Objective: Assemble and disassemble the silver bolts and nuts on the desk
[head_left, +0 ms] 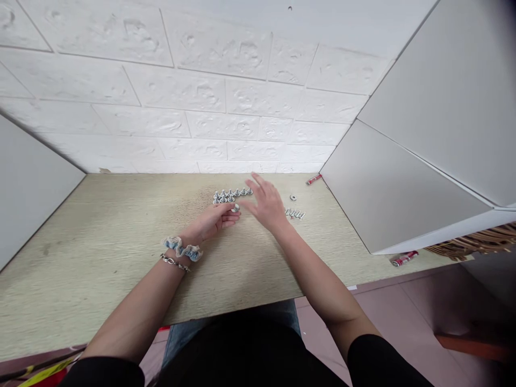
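A row of several small silver bolts with nuts (230, 195) stands on the pale wooden table (121, 236) near the back wall. My left hand (213, 221) lies just in front of the row, fingers curled, pinching a small silver bolt (236, 208). It wears a scrunchie and a chain bracelet at the wrist. My right hand (266, 204) hovers to the right of the row with fingers stretched out and nothing in it. Beyond it lie a few loose silver screws (295, 214) and a single nut (293, 198).
A red marker (313, 179) lies at the back right by a slanted white panel (387, 193). Another red object (404, 258) sits at the table's right front edge under the panel. A grey panel (28, 188) bounds the left side.
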The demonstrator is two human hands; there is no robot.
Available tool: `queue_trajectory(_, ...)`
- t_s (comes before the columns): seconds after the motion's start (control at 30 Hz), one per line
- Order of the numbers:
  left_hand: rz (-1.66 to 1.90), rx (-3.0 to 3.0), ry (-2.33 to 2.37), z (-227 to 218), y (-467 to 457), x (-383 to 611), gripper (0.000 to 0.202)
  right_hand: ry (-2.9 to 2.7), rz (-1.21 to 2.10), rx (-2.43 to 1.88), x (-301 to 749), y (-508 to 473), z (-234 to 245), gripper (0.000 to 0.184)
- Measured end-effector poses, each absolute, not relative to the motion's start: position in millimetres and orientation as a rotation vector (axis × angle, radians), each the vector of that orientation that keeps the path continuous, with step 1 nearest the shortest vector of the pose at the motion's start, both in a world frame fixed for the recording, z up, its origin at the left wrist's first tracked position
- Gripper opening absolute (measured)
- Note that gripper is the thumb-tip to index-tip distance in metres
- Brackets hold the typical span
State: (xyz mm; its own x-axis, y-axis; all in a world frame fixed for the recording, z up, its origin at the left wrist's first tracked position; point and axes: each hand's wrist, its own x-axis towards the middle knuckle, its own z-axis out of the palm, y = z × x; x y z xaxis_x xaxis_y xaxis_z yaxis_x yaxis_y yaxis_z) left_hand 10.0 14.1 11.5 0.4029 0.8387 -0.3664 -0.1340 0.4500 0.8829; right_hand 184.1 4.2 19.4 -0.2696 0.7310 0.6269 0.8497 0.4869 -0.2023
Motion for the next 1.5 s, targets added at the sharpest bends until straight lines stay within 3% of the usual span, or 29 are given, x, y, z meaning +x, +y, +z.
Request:
queue_trajectory(0.17,0.814,0.795,0.940,11.2,18.9,5.7,0.009,-1.759,-0.294,-1.281,202.0,9.4,26.1,0.039)
queue_trajectory(0.33,0.777,0.793,0.851,8.3,16.3,7.5,0.010,-2.065,-0.197,-1.288,190.3,4.3,21.7,0.024)
queue_trajectory(0.5,0.728,0.824,0.779,6.0,14.4,8.7,0.013,-2.364,-0.113,-1.301,172.0,0.9,11.1,0.043)
queue_trajectory(0.77,0.699,0.821,0.785,1.6,16.4,8.4,0.009,-2.375,-0.137,-1.411,166.9,-2.7,12.1,0.031)
queue_trajectory(0.97,0.748,0.774,0.771,8.0,12.8,9.9,0.011,-2.184,0.073,-1.558,164.7,-5.6,16.1,0.026)
queue_trajectory(1.1,0.762,0.833,0.735,11.1,10.3,10.3,0.034,-2.133,0.178,-1.539,164.6,-6.0,17.0,0.025)
queue_trajectory(1.33,0.820,0.898,0.757,11.9,10.9,11.2,0.019,-2.053,0.311,-1.532,164.5,-6.4,17.4,0.034)
queue_trajectory(1.5,0.850,0.915,0.756,7.4,13.1,12.0,0.021,-1.993,0.501,-1.433,167.3,-4.3,17.9,0.023)
